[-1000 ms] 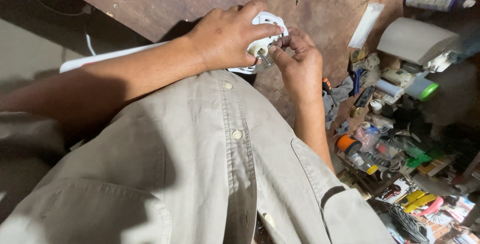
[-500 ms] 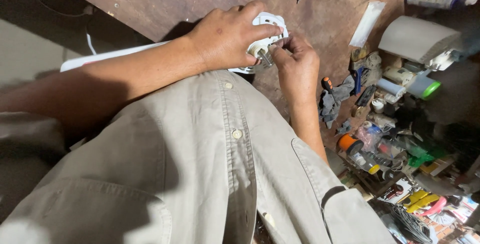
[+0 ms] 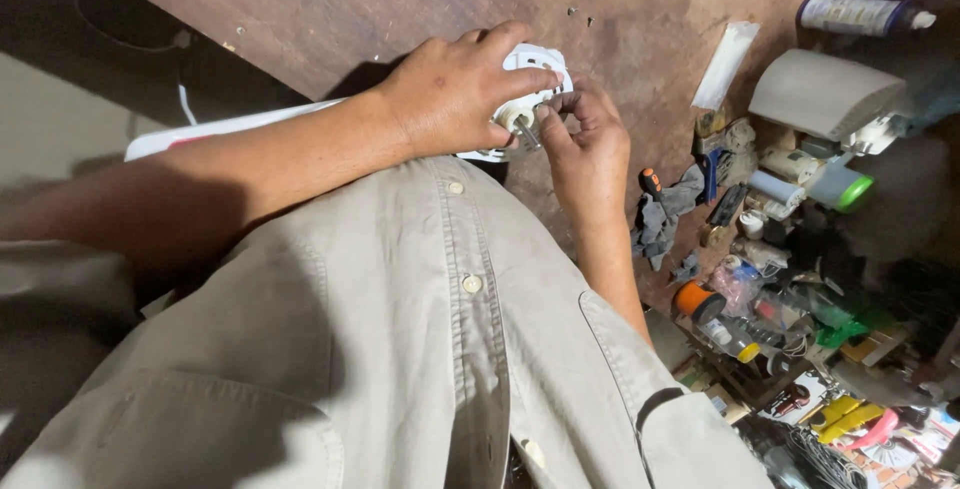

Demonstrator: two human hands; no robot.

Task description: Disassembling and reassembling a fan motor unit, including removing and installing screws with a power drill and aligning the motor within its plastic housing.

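The right hand has edged slightly lower.

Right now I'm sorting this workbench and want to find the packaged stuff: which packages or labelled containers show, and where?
Labelled spray can: lying on its side at top right, dark body, pale label, white cap.
Clear plastic sleeve: flat on the brown board right of the hands, long and whitish.
Green-capped roll: right side, pale cylinder with a green end.
Small bottle: lower right clutter, white with a yellow label band.
No screens or signs show.
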